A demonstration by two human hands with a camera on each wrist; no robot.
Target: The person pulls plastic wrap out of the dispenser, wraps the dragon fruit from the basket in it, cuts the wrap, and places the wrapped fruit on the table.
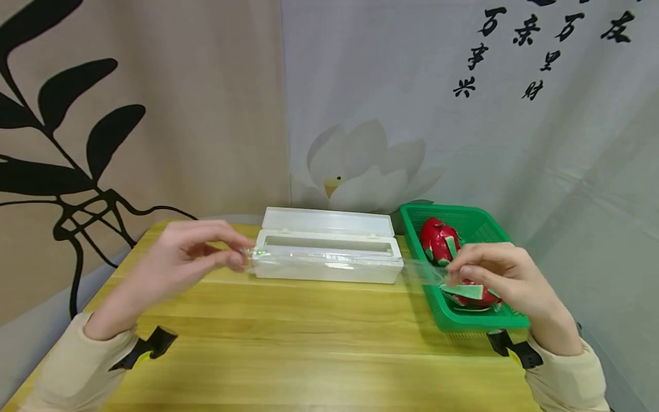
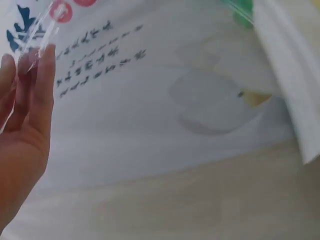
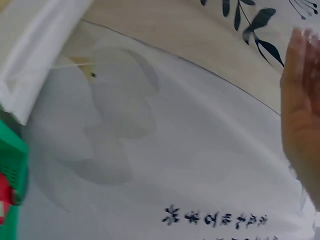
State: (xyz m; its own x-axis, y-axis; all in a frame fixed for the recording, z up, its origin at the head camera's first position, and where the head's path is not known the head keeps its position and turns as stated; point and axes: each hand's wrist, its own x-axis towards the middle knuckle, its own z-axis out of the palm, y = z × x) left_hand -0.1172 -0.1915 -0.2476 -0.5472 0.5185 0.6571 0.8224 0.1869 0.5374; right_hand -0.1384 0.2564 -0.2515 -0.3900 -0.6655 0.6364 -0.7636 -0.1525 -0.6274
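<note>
A sheet of clear cling film [image 1: 329,258] is stretched in a narrow band between both hands, above the table and in front of the white box. My left hand [image 1: 198,252] pinches its left end between thumb and fingers. At the other end, my right hand [image 1: 496,274] pinches the film beside the green basket. The white box [image 1: 329,274] stands behind the film, its lid [image 1: 329,222] tipped back. In the left wrist view, shiny film [image 2: 37,30] runs over the fingertips [image 2: 49,55]; in the right wrist view the right hand [image 3: 300,105] is cut by the edge.
A green basket [image 1: 437,306] holds a red dragon fruit [image 1: 439,237] at the back and another dragon fruit [image 1: 476,294] in front, partly behind the right hand. The wooden table [image 1: 329,355] lies below. A printed curtain [image 1: 370,86] hangs behind.
</note>
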